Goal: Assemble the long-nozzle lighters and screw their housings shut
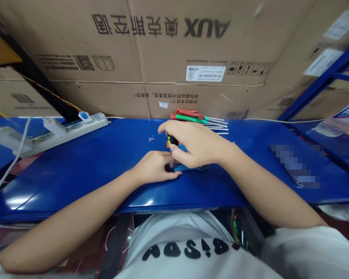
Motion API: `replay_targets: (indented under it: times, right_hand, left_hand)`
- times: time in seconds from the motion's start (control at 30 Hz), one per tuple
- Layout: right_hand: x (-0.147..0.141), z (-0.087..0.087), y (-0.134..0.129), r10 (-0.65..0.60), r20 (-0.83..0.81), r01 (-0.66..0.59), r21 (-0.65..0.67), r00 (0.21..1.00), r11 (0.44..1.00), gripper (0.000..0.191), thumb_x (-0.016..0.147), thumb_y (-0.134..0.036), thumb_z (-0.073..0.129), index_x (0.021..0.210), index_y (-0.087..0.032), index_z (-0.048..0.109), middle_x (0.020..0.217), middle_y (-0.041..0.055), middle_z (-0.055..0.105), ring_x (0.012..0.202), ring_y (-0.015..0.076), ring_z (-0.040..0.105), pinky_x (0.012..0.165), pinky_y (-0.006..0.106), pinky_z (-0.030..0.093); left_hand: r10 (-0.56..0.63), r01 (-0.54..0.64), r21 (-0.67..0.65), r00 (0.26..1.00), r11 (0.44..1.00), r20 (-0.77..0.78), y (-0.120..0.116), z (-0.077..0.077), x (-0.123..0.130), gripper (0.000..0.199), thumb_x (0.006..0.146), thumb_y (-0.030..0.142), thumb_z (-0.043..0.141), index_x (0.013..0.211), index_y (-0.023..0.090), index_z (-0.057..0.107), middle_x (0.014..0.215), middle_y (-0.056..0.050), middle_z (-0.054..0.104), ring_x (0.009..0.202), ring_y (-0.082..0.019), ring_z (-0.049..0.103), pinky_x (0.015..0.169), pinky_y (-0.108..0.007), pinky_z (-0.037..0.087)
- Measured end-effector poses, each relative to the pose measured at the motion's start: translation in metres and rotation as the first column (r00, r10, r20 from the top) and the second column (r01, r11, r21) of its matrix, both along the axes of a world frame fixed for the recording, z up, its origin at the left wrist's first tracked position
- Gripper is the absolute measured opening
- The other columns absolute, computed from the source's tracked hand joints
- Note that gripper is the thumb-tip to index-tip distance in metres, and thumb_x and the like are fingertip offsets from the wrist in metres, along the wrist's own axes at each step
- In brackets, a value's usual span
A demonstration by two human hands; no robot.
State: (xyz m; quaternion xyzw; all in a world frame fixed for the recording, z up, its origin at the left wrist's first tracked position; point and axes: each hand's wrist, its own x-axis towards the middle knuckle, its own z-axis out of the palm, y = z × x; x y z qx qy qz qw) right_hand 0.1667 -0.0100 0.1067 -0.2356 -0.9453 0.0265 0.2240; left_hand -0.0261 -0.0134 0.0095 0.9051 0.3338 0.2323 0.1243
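The right hand point(193, 144) is curled tight round a black-and-yellow screwdriver point(172, 141), its tip hidden. The left hand point(154, 167) clamps a blue device point(189, 167) from the near side, fingers bent, and the hands meet over it, mid-bench point(75, 186). Red- and green-handled screwdrivers point(189, 116) lie along the far edge, steel shafts shining.

Stacked AUX A/C cartons point(159, 46) behind blue workbench point(75, 186), w/ blue steel rack point(322, 77) at rt.

Screwdrivers point(189, 118) lie on the workbench point(75, 182), with a power strip point(72, 133) at its left end and cartons point(163, 46) behind.
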Motion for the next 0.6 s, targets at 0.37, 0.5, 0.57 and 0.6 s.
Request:
replay_targets:
  times: [0.37, 0.5, 0.57, 0.6]
  right_hand:
    - [-0.002, 0.007, 0.005, -0.269, 0.043, 0.268, 0.025, 0.962, 0.963, 0.027, 0.098, -0.040, 0.051, 0.087, -0.017, 0.061, 0.085, 0.0074, 0.072, 0.074, 0.0200, 0.063, 0.065, 0.029, 0.037]
    - [-0.001, -0.006, 0.009, -0.205, -0.066, 0.210, 0.092, 0.977, 0.973, 0.021, 0.099, -0.022, 0.043, 0.102, -0.017, 0.063, 0.097, 0.0082, 0.074, 0.085, 0.0204, 0.067, 0.072, 0.030, 0.042]
    - [0.003, -0.011, 0.011, -0.212, -0.103, 0.222, 0.100, 0.972, 0.970, 0.019, 0.098, -0.028, 0.050, 0.103, -0.017, 0.064, 0.096, 0.0073, 0.074, 0.085, 0.0209, 0.067, 0.072, 0.030, 0.043]
    - [0.004, -0.013, 0.013, -0.230, -0.123, 0.243, 0.098, 0.965, 0.965, 0.021, 0.098, -0.035, 0.053, 0.097, -0.017, 0.064, 0.086, 0.0054, 0.073, 0.079, 0.0201, 0.066, 0.069, 0.030, 0.042]
  left_hand:
    - [-0.066, 0.069, -0.111, 0.997, 0.991, 0.034, 0.007, -0.001, -0.004, 0.023, 0.085, 0.039, 0.076, 0.078, 0.018, 0.070, 0.067, 0.003, 0.068, 0.063, -0.013, 0.066, 0.059, -0.023, 0.044]
    - [-0.099, 0.100, -0.106, 0.995, 0.989, 0.009, 0.007, 0.004, -0.006, 0.025, 0.086, 0.043, 0.076, 0.089, 0.019, 0.074, 0.071, 0.003, 0.069, 0.061, -0.012, 0.064, 0.059, -0.023, 0.044]
    - [-0.104, 0.105, -0.094, 0.994, 0.990, 0.012, 0.007, 0.006, -0.007, 0.025, 0.086, 0.044, 0.076, 0.090, 0.019, 0.074, 0.073, 0.002, 0.070, 0.060, -0.012, 0.063, 0.058, -0.023, 0.044]
    - [-0.105, 0.106, -0.087, 0.994, 0.990, 0.018, 0.007, 0.006, -0.007, 0.026, 0.086, 0.044, 0.076, 0.091, 0.019, 0.074, 0.076, 0.002, 0.071, 0.060, -0.011, 0.062, 0.058, -0.023, 0.044]
